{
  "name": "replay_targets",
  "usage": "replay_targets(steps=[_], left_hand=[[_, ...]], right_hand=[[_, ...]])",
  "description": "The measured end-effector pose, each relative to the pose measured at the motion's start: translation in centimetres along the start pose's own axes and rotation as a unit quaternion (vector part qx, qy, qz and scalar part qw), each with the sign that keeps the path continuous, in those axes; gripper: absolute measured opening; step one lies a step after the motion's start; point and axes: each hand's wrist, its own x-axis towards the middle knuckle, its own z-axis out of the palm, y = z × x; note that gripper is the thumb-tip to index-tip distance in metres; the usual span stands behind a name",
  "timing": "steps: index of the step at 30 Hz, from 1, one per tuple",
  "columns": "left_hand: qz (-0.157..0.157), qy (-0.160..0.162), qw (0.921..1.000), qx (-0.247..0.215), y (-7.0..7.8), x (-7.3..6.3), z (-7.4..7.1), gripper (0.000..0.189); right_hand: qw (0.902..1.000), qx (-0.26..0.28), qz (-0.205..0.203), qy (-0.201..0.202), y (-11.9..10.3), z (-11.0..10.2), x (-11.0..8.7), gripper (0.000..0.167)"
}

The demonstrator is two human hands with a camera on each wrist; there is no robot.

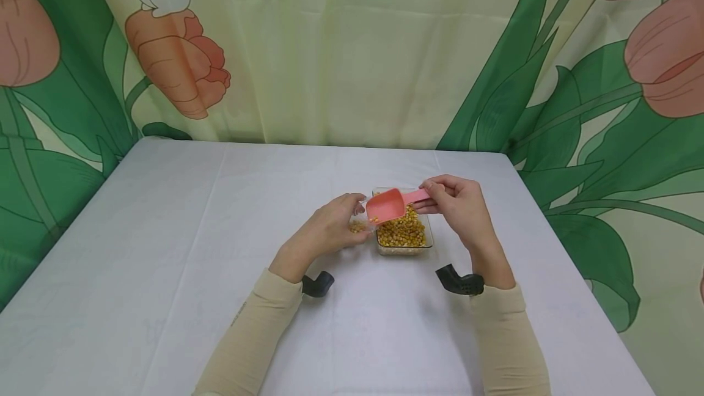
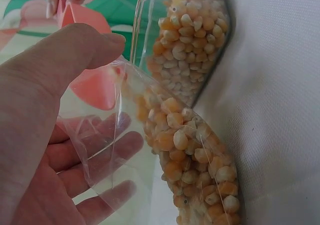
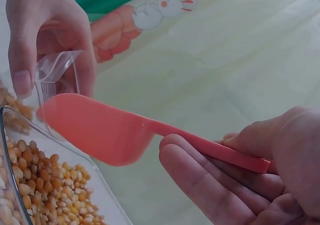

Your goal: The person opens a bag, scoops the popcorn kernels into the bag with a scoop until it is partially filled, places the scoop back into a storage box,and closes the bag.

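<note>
My right hand (image 1: 458,205) pinches the handle of a pink scoop (image 1: 387,205) between thumb and fingers. The scoop's bowl tilts down toward the left, and a few corn kernels show near its lip in the head view. A clear plastic bag (image 2: 202,160), partly filled with kernels, is held at its mouth by my left hand (image 1: 330,226), thumb on one side and fingers on the other. The scoop's lip is in the bag's mouth. Below the scoop stands a glass container (image 1: 404,251) holding many yellow kernels (image 3: 55,185).
A white cloth covers the table (image 1: 264,200), with the container beyond the middle, right of the bag. Black wrist cameras (image 1: 461,281) project inward from both wrists. A printed curtain (image 1: 352,66) hangs along the far edge and both sides.
</note>
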Motion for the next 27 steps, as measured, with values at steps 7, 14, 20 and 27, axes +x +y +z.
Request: replay_targets(steps=[7, 14, 20, 27], left_hand=[[0.002, 0.000, 1.0000, -0.002, 0.0, 0.0, 0.1, 0.071], [0.002, 0.000, 1.0000, -0.001, -0.1, 0.1, 0.1, 0.070], [-0.001, -0.003, 1.0000, 0.002, -0.1, 0.1, 0.0, 0.071], [-0.002, -0.004, 1.0000, 0.002, 0.0, 0.0, 0.0, 0.070]], right_hand=[[1.0000, 0.004, -0.001, 0.002, 0.0, -0.2, -0.1, 0.034], [1.0000, 0.004, 0.006, 0.004, 0.0, -0.4, -0.1, 0.035], [0.9998, 0.005, 0.009, 0.015, -0.1, -0.9, -0.2, 0.037], [0.9995, 0.017, 0.006, 0.027, -0.1, -1.7, -0.4, 0.038]])
